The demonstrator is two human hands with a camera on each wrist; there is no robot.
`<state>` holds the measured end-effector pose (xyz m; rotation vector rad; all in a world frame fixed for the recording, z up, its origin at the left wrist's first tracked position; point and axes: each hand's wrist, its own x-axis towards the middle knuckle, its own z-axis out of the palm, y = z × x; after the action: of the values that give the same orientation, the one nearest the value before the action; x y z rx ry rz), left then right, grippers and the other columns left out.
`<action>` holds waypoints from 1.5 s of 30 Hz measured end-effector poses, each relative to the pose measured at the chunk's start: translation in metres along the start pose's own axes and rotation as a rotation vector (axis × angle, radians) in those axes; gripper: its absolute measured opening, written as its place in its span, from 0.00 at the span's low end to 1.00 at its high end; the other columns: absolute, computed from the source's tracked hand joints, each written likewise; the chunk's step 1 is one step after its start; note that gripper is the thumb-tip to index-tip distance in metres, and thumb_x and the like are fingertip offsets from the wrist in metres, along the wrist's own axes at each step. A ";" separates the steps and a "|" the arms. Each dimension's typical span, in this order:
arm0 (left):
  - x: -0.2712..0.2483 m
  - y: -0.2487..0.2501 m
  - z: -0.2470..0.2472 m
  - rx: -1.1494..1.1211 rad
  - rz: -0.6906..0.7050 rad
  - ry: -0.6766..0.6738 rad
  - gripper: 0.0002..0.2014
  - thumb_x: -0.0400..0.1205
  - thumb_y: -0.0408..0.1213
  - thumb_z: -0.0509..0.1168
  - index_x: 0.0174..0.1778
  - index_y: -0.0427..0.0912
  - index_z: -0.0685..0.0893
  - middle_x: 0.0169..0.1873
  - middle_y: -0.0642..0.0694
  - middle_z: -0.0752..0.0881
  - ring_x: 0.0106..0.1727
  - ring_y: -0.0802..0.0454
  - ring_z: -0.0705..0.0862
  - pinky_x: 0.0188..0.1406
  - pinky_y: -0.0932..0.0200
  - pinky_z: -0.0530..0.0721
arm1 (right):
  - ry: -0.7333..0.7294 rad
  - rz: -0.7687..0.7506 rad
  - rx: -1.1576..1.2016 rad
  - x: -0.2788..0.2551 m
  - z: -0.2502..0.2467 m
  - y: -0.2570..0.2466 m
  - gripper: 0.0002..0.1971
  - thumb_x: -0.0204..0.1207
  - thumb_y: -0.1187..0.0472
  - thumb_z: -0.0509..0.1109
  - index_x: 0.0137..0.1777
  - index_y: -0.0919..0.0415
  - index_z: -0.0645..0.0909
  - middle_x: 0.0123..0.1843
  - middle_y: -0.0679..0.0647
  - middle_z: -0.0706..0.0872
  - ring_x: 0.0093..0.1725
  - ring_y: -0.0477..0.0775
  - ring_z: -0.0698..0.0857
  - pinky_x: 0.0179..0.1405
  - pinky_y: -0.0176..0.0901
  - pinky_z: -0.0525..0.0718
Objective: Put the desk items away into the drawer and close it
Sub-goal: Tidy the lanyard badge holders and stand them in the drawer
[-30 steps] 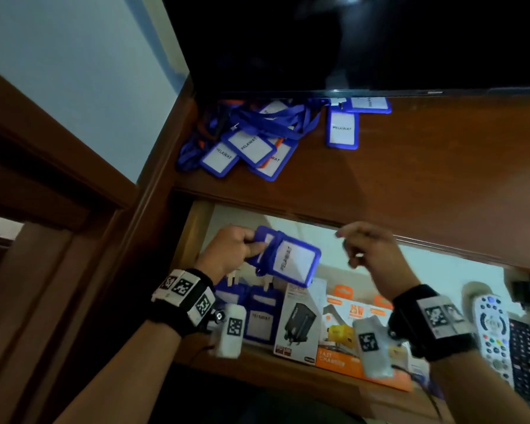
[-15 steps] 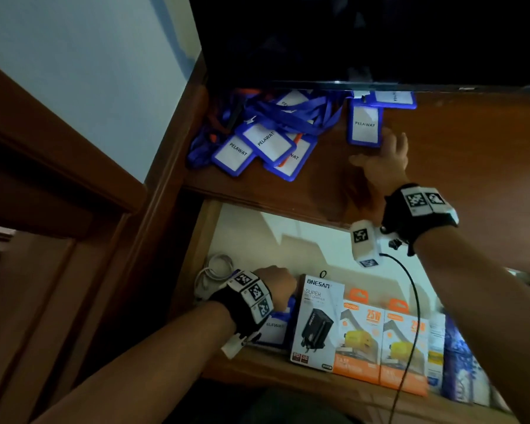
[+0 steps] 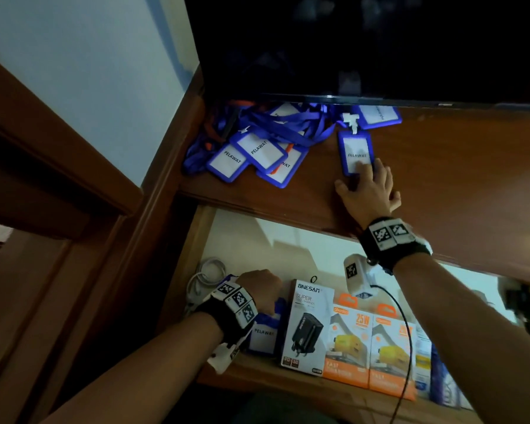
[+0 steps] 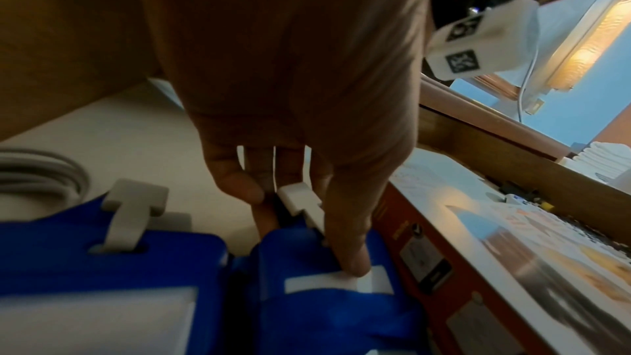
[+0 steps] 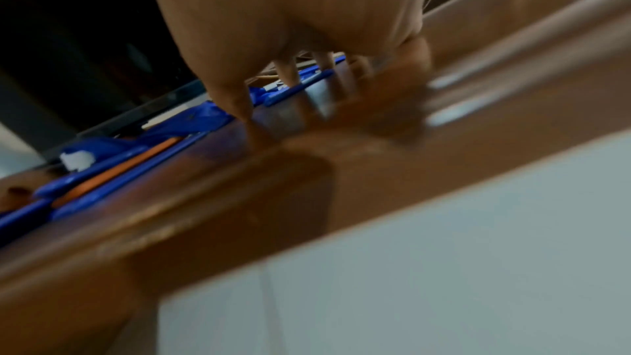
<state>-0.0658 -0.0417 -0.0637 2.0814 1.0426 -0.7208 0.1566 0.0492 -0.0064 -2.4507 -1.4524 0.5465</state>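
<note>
My left fingers [image 4: 351, 258] are pinched on a blue badge holder [image 4: 328, 304] down in the drawer [image 3: 245, 243], thumb on its front face and the other fingertips behind its top edge by the white clip. That holder stands on edge just beside another blue one [image 4: 102, 280], and a black ONESAM charger box [image 3: 308, 327] sits right against it on the other side. Pulling back, my left hand [image 3: 262, 290] is low in the drawer's front left corner, with a coiled grey cable [image 3: 205, 276] behind it and two orange charger boxes [image 3: 371, 347] lined up past the black one.

My right fingers [image 3: 366, 169] are spread flat, not curled around anything, with the tips pressing on the lower end of a single blue badge holder [image 3: 354, 148] marked PELAWAT, lying flat on the counter [image 3: 456, 185]. Right wrist view is too blurry to add much. My right hand [image 3: 369, 191] sits near the counter's front edge. Further left there's a pile of more badge holders [image 3: 251, 154] tangled in blue lanyards [image 3: 288, 127], tucked under a dark screen [image 3: 364, 47].
</note>
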 end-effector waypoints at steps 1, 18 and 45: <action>0.000 0.000 0.000 -0.007 0.004 0.010 0.13 0.73 0.37 0.73 0.50 0.35 0.86 0.52 0.37 0.86 0.50 0.39 0.85 0.47 0.49 0.86 | 0.030 0.004 -0.001 -0.006 0.001 0.005 0.32 0.75 0.40 0.66 0.75 0.52 0.65 0.85 0.52 0.53 0.84 0.56 0.49 0.76 0.73 0.50; -0.002 0.018 -0.017 -0.611 -0.071 0.445 0.17 0.77 0.44 0.69 0.60 0.47 0.79 0.56 0.50 0.81 0.56 0.55 0.81 0.55 0.61 0.77 | 0.139 0.059 0.010 -0.068 -0.016 0.036 0.38 0.63 0.53 0.79 0.68 0.68 0.66 0.67 0.65 0.73 0.66 0.70 0.70 0.62 0.61 0.73; -0.016 0.118 -0.089 -1.060 0.159 0.541 0.10 0.79 0.29 0.67 0.56 0.42 0.82 0.41 0.45 0.84 0.44 0.49 0.81 0.51 0.50 0.81 | -0.146 0.069 0.745 -0.155 -0.039 0.062 0.24 0.66 0.61 0.80 0.59 0.57 0.73 0.49 0.53 0.84 0.47 0.54 0.84 0.45 0.54 0.87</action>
<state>0.0392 -0.0316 0.0405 1.3664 1.1521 0.4656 0.1554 -0.1169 0.0350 -1.8903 -0.9566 1.0708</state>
